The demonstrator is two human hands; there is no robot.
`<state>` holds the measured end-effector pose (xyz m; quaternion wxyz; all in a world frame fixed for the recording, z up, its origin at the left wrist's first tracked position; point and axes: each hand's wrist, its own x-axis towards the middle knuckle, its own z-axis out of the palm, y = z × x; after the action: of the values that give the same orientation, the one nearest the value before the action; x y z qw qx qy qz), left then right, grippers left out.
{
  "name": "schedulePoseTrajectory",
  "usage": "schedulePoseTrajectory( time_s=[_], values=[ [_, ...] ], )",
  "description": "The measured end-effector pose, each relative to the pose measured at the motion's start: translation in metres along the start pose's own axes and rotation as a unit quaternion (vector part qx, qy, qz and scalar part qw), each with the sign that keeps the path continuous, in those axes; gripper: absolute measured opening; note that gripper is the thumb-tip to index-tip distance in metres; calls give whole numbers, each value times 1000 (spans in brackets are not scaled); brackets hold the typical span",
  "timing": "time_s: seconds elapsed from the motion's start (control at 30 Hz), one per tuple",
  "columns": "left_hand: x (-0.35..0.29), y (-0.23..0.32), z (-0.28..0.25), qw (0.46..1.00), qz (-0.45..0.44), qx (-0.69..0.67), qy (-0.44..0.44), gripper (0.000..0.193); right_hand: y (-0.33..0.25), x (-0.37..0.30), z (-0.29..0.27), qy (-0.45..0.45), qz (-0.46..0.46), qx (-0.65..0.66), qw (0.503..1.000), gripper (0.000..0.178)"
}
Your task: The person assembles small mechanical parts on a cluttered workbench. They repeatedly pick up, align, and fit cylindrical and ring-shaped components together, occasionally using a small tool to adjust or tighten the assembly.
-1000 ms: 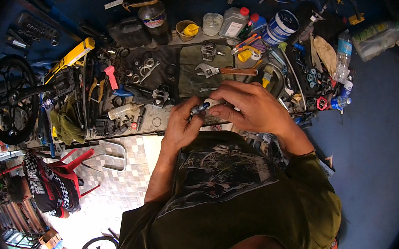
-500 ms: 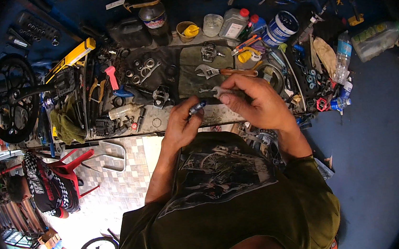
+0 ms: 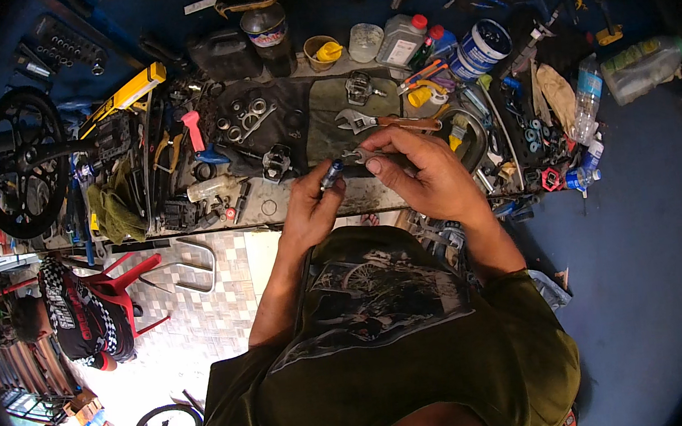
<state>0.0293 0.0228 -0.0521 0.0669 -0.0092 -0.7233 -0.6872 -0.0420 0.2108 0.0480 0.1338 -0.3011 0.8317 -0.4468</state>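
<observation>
My left hand [image 3: 308,212] grips a small metal spindle-like part [image 3: 332,174] with a bluish top, held tilted upward between thumb and fingers. My right hand [image 3: 429,173] pinches a small open-end wrench [image 3: 362,155], its head pointing toward the part in my left hand. Whether the two touch is hard to make out. Behind my hands, an adjustable wrench [image 3: 386,122] with an orange-brown handle lies on the dark mat [image 3: 326,144]. One bicycle pedal [image 3: 276,163] sits left of my hands, and another pedal [image 3: 360,89] is farther back.
Metal rings [image 3: 228,133] lie on the mat's left part. Behind stand a dark bottle [image 3: 269,43], a plastic jug [image 3: 400,41] and a blue-white tub [image 3: 483,47]. Tools crowd both bench ends. A black crankset [image 3: 24,165] is far left; a seated person [image 3: 80,312] is below it.
The part in my left hand has turned more upright. My right hand and its wrench have shifted slightly left, nearer that part.
</observation>
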Motion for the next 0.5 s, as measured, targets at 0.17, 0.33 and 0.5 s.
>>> schedulePoseTrajectory(
  time_s=[0.17, 0.33, 0.5],
  values=[
    [-3, -6, 0, 1000, -11, -1, 1, 10, 16, 2, 13, 63, 21, 265, 962, 16],
    [-4, -10, -2, 1000, 1, -13, -6, 9, 23, 6, 6, 156, -51, 236, 958, 19],
    [-3, -6, 0, 1000, 15, 1, 7, 9, 19, -4, 14, 159, -4, 429, 889, 19]
  ],
)
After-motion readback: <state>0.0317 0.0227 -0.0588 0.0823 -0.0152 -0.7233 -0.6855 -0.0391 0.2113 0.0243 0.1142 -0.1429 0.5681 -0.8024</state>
